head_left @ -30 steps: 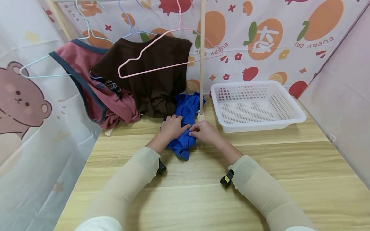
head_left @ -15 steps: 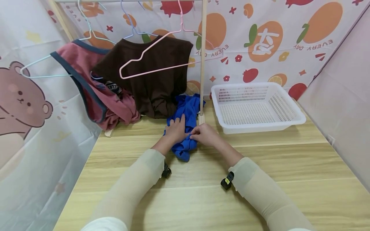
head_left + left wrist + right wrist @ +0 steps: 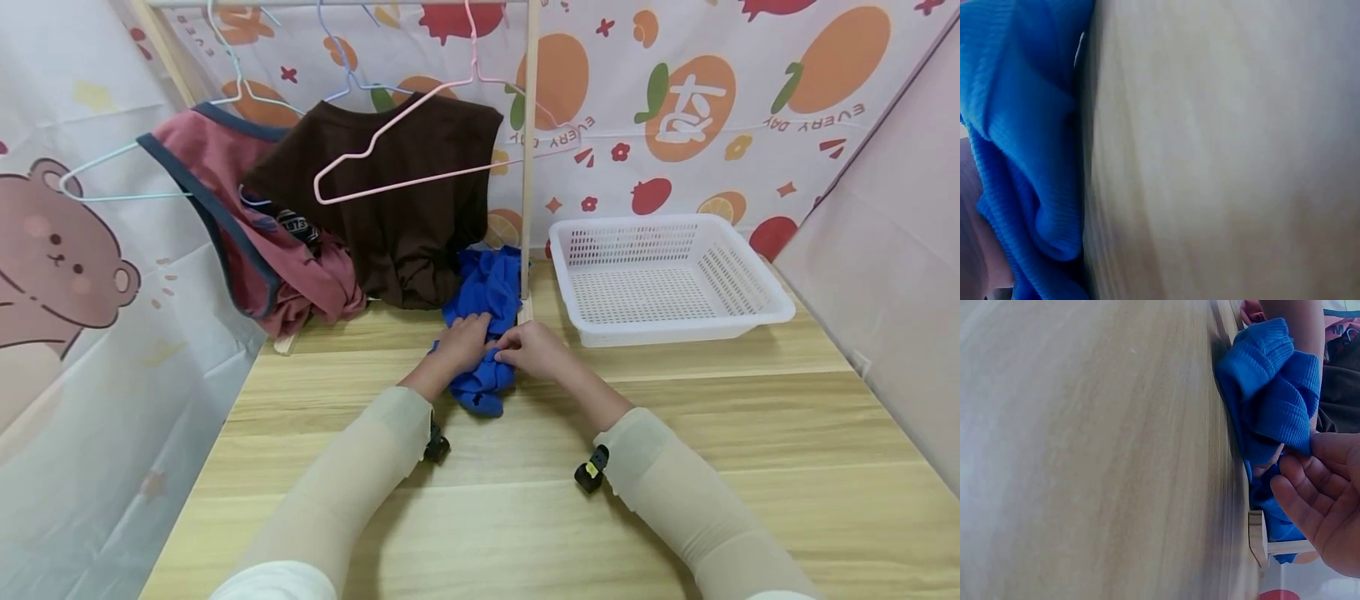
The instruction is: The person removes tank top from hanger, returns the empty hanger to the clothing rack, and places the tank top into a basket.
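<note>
A crumpled blue ribbed garment (image 3: pixel 483 387) lies on the table below the rack, with its far part beside the rack post. My left hand (image 3: pixel 459 346) grips its middle from the left; in the right wrist view, left fingertips (image 3: pixel 1266 467) show under a fold. My right hand (image 3: pixel 534 350) pinches the right edge of the cloth between thumb and fingers, close to the left hand. In the left wrist view the blue garment (image 3: pixel 1029 125) fills the left side, with only a blurred strip of hand (image 3: pixel 979 237) at the edge.
A wooden rack (image 3: pixel 528 167) stands behind the cloth. On it hang a pink hanger (image 3: pixel 405 185), a brown sleeveless garment (image 3: pixel 427 217) and a pink garment with navy trim (image 3: pixel 217 167). A white perforated basket (image 3: pixel 675 329) stands at the right on the wooden table (image 3: pixel 675 433).
My left hand has shifted right and nearer the right hand, its spread fingers drawing together on the cloth. The blue garment is more bunched. My right hand keeps its pinch and dips slightly.
</note>
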Demonstrator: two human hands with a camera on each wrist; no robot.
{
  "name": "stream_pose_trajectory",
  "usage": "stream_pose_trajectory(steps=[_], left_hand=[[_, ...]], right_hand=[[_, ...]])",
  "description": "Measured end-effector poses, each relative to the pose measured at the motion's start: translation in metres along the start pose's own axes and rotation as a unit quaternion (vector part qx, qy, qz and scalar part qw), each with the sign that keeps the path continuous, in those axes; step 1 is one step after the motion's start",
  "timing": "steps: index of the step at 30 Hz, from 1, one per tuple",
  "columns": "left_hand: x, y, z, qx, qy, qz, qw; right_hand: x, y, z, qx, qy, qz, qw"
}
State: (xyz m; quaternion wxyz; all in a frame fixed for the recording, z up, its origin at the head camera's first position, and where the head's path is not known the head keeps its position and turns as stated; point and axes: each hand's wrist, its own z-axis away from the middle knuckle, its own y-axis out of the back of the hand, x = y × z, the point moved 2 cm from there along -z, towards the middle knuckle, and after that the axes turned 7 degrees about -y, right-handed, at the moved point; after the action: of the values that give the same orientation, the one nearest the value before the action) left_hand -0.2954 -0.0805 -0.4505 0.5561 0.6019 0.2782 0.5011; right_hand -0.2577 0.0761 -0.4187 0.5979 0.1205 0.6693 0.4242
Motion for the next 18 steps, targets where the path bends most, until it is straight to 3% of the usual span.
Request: stream_pose_trajectory(steps=[10,15,18], left_hand=[[0.003,0.002,-0.012,0.010,-0.024,-0.011,0.9996],[0.001,0.006,-0.012,0.033,0.007,0.021,0.9992],[0.002,0.012,-0.009,0.073,0.019,0.039,0.9964]], right_hand=[[-0.001,0.002,0.002,-0.005,0.006,0.023,0.9997],[-0.003,-0.001,0.007,-0.044,-0.012,0.038,0.9982],[-0.005,-0.004,0.010,-0.050,-0.017,0.058,0.9969]])
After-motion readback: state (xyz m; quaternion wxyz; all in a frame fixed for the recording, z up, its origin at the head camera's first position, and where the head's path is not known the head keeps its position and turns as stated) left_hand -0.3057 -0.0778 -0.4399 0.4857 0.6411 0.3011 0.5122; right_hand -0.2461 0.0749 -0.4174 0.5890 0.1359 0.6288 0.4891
